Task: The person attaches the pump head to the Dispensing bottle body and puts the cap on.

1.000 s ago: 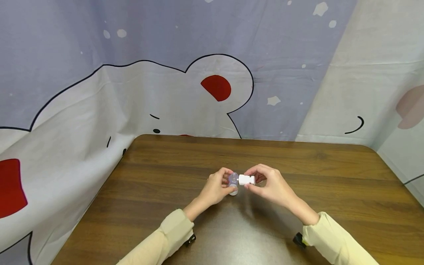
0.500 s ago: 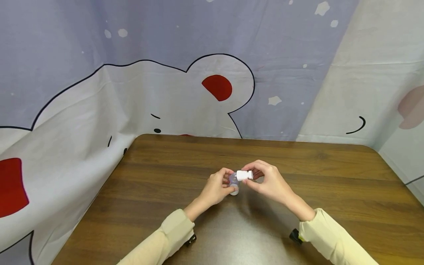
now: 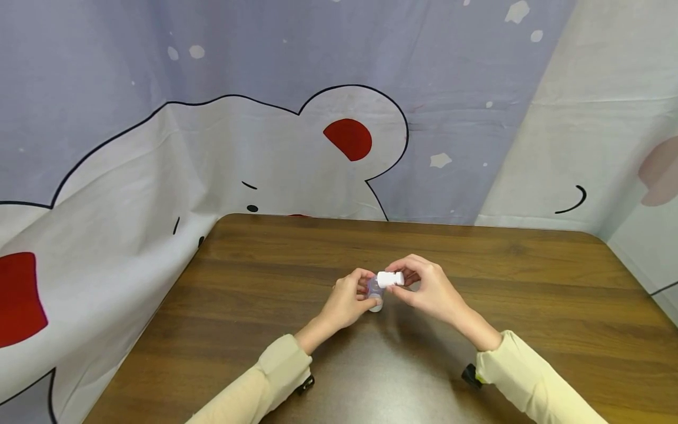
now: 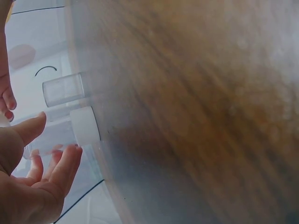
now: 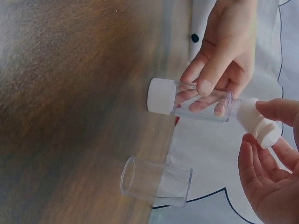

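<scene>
My left hand point(image 3: 346, 299) holds a clear bottle point(image 5: 205, 113) with a white base point(image 5: 162, 95), thumb on one side and fingers on the other. The bottle stands upright, its base at the wood surface. My right hand point(image 3: 431, 294) pinches a white pump top point(image 3: 390, 279) between thumb and fingertips. In the right wrist view the pump top point(image 5: 251, 116) is tilted, its wide end right at the bottle's mouth. A clear open cylinder point(image 5: 156, 181) stands on the table beside the bottle; in the head view the right hand hides it.
The brown wooden table point(image 3: 254, 271) lies under both hands. Beyond its far edge hangs a printed cloth point(image 3: 238, 147) with bear shapes, which also runs down along the left side. Dark wrist cameras show under both sleeves.
My right hand has moved the white pump top up and left, from beside the bottle to over its mouth. My left hand has kept its hold on the bottle.
</scene>
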`<state>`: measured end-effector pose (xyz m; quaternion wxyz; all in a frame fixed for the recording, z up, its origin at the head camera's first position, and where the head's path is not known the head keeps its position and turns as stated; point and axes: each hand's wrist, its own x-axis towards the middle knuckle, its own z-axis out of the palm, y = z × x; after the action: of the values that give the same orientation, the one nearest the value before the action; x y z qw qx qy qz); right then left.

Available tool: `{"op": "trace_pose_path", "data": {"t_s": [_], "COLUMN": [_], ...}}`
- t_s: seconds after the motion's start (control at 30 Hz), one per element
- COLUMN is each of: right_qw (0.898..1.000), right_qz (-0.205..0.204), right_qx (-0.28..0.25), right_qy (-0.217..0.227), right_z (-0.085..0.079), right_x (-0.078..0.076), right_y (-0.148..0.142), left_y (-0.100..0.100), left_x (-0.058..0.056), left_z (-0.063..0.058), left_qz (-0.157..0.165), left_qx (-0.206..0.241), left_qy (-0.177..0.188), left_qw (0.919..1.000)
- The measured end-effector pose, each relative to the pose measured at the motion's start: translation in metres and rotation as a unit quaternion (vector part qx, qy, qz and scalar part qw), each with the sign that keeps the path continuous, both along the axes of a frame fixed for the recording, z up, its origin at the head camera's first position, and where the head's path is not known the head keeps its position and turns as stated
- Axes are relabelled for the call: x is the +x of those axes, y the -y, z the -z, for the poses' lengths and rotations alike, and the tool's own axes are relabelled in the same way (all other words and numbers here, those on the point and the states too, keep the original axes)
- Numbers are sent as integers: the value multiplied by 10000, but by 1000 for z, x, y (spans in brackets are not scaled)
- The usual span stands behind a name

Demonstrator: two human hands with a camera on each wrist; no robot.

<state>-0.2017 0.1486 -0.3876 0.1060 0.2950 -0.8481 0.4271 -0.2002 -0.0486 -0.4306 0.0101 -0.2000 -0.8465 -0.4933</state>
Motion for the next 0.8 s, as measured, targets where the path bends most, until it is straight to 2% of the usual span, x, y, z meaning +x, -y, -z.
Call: {"op": "trace_pose_path", "data": {"t_s": [0.6,0.8], "right_qw": [9999,9995], "right_qz": [100,267], "right_qx": [-68,-108], "right_qy": [9,118], "right_z": [1,-13], "right_x": [-2,7], "right_y": [6,13], "left_y": [0,0], "left_x": [0,0], "left_z": [-1,0], "left_qz": [-33,-42], "left_qx": [-36,-16], "left_qy": [-7,-27], "left_qw": [10000,10000]}}
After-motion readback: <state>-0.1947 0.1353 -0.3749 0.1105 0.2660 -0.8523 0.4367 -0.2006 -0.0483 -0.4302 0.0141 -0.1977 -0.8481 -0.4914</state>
